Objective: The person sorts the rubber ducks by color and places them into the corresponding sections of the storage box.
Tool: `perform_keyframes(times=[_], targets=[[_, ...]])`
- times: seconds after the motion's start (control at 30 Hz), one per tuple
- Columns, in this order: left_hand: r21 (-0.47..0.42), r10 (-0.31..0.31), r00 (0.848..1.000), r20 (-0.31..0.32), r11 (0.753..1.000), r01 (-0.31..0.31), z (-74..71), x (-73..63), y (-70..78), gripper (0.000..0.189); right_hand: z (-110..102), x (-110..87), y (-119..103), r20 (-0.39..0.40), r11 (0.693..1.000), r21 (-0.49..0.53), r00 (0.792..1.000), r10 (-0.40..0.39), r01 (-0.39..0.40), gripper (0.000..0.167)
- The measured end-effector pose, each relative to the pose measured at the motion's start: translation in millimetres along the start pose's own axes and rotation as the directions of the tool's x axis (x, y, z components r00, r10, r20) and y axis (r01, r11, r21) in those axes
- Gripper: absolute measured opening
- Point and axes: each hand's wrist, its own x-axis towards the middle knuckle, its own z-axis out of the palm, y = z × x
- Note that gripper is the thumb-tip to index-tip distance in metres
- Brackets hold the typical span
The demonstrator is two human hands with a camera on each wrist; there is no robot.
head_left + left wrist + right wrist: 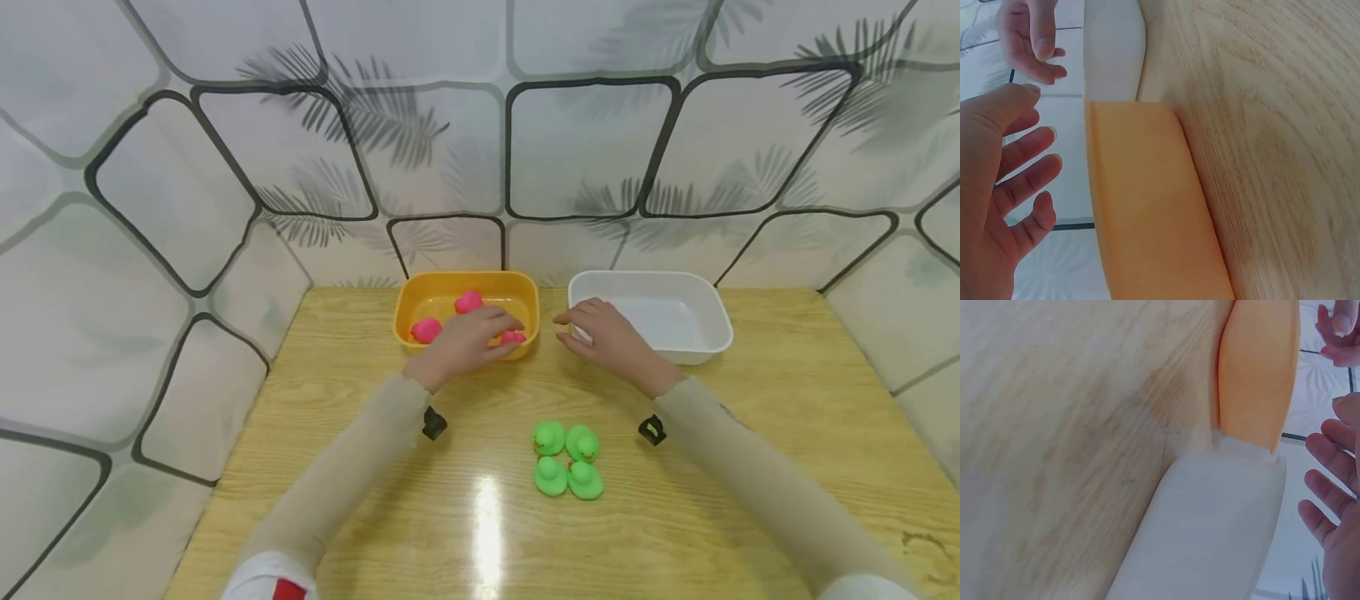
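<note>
fingers [1029, 181] of the left hand [468, 337] are being held spread and softly bent above the rim of the orange plastic tub [1147, 206]; the thumb is being held apart, and nothing is being pinched. fingers [1329, 494] of the right hand [611, 342] are being held much the same, parted and a little curved, above the near left side of the white plastic tub [682, 321]; nothing is being gripped there either. fingertips are being pointed across the gap between the tubs, the hands not touching.

three pink toy ducks [427, 331] are being contained in the orange tub: one left, one toward the back, one right, the last being partly covered by the left hand. four green toy ducks [551, 476] are being seen bunched two by two on the wood-grain table [420, 533], nearer the body, between the forearms.

step in hand, as judged: both hands are being poised over the tubs without a hold. for good work, the wrists should be being carried high enough that neither rim is being bumped. if a duck is being taken, its body should be being pinched from above between thumb and fingertips, lightly, the neighbours being left undisturbed; with the ducks bunched this closely, a wide grasp could be knocking others askew.
</note>
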Motion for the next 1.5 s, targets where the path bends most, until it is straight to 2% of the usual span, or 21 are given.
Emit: perform_keyframes(times=[0.13, 0.47, 0.63, 0.73, 0.93, 1.13, 1.27, 1.5], targets=[[0.002, 0.017, 1.000, -0.016, 1.000, -0.017, 4.2, 3.6, 0.9, 0.028, -1.0, -12.2, 2.0, -0.031, 1.000, 0.012, 0.999, -0.028, 0.028, 0.020], [0.041, 0.070, 0.997, -0.027, 0.997, -0.069, 15.2, 18.9, 4.4, 0.030, -9.6, -39.0, -8.6, -0.045, 0.999, 0.009, 0.998, -0.047, 0.048, 0.022], [0.018, 0.022, 0.999, 0.028, 1.000, -0.022, 15.3, 29.5, 10.3, 0.037, -12.2, -54.7, -14.9, -0.032, 0.999, 0.001, 0.998, -0.052, 0.052, 0.024], [0.017, 0.013, 0.998, 0.053, 1.000, -0.014, 15.9, 37.1, 13.6, 0.040, -12.3, -66.0, -17.2, -0.014, 0.999, 0.009, 0.999, -0.046, 0.046, 0.026], [0.063, 0.033, 0.997, 0.067, 0.997, -0.037, 22.4, 51.6, 14.6, 0.041, -6.7, -86.6, -17.4, -0.004, 0.997, 0.017, 0.997, -0.071, 0.071, 0.029], [0.075, 0.008, 0.995, 0.103, 0.997, -0.015, 29.4, 62.2, 13.1, 0.044, 1.1, -104.6, -21.1, 0.048, 0.997, 0.061, 0.997, -0.058, 0.055, 0.029], [0.072, -0.014, 0.994, 0.105, 0.997, 0.007, 31.9, 67.9, 15.4, 0.047, 5.2, -113.8, -28.6, 0.084, 0.994, 0.096, 0.995, -0.053, 0.045, 0.030], [0.139, -0.053, 0.991, 0.121, 0.990, 0.036, 35.5, 75.9, 21.9, 0.053, 7.7, -122.4, -40.9, 0.102, 0.991, 0.116, 0.992, -0.076, 0.064, 0.033]])
